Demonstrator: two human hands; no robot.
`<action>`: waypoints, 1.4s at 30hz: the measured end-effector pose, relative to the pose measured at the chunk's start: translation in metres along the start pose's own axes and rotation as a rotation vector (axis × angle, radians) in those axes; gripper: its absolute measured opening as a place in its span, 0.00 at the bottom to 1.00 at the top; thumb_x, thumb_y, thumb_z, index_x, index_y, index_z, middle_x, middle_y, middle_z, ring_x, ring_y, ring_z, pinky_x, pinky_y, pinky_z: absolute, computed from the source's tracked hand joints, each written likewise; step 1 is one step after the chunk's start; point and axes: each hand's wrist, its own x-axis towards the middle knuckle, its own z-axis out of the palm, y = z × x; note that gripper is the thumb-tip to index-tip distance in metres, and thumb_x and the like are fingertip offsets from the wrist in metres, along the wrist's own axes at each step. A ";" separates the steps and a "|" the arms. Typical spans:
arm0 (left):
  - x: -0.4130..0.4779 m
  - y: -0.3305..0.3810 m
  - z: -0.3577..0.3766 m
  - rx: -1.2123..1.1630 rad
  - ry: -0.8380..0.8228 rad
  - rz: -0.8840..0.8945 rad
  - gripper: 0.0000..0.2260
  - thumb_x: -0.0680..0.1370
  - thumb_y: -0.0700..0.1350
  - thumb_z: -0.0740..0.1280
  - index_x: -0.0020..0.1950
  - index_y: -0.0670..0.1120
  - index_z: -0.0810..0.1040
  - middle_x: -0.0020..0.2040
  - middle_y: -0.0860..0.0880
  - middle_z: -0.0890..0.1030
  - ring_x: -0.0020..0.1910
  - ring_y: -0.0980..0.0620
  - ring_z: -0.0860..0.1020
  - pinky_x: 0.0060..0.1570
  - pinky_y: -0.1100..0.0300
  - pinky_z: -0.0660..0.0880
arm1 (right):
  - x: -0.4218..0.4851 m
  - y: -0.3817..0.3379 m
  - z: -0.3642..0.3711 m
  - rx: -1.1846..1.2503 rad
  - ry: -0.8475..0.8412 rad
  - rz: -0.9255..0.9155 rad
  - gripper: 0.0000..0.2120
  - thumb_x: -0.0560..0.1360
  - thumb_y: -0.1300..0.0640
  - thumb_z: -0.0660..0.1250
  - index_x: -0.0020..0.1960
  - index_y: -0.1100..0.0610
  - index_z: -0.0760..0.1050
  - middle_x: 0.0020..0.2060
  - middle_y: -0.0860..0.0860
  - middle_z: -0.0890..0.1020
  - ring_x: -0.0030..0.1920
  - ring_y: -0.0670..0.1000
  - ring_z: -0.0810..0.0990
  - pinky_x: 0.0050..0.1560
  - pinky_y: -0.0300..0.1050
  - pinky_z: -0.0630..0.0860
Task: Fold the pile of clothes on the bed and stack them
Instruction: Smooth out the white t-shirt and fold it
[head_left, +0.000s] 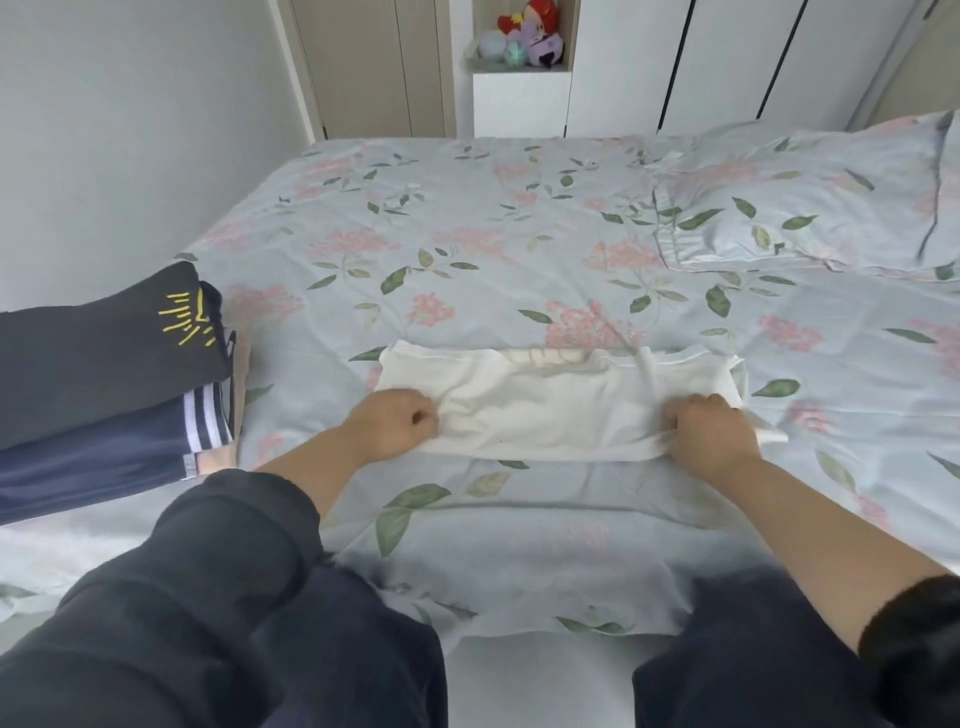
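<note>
I see both forearms reaching forward, sleeves pushed up. My left hand (395, 423) and right hand (711, 434) curl knuckles-up, each pinching the near edge of the white garment (550, 410), which lies folded flat on the floral bedspread (467, 249). A folded dark stack (104, 374) sits left.

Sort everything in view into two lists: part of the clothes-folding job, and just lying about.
Job: white half-folded fabric garment, gripped by left hand and right hand; folded black garment with yellow stitching atop folded navy white-striped garment.
Lying about: floral-print pillow; colourful plush toys at the back.
</note>
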 end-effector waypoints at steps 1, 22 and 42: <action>0.003 -0.001 -0.003 -0.127 0.076 -0.104 0.15 0.78 0.49 0.57 0.34 0.46 0.71 0.36 0.49 0.75 0.42 0.49 0.73 0.49 0.54 0.68 | 0.005 -0.004 -0.004 0.012 0.015 0.038 0.10 0.73 0.62 0.59 0.50 0.57 0.77 0.48 0.54 0.78 0.51 0.55 0.75 0.46 0.45 0.71; 0.066 -0.046 -0.010 -0.258 0.494 -0.686 0.09 0.77 0.40 0.60 0.55 0.42 0.76 0.54 0.43 0.78 0.52 0.43 0.74 0.46 0.54 0.70 | 0.031 -0.075 0.035 0.240 -0.019 -0.056 0.26 0.79 0.49 0.45 0.77 0.51 0.49 0.77 0.50 0.52 0.75 0.51 0.52 0.72 0.56 0.51; 0.140 0.004 -0.040 -0.274 -0.063 -0.081 0.08 0.73 0.43 0.72 0.39 0.49 0.73 0.39 0.52 0.74 0.41 0.52 0.73 0.37 0.63 0.65 | 0.136 -0.004 -0.024 0.588 0.012 0.040 0.07 0.73 0.56 0.68 0.40 0.58 0.74 0.40 0.55 0.79 0.44 0.57 0.76 0.44 0.47 0.69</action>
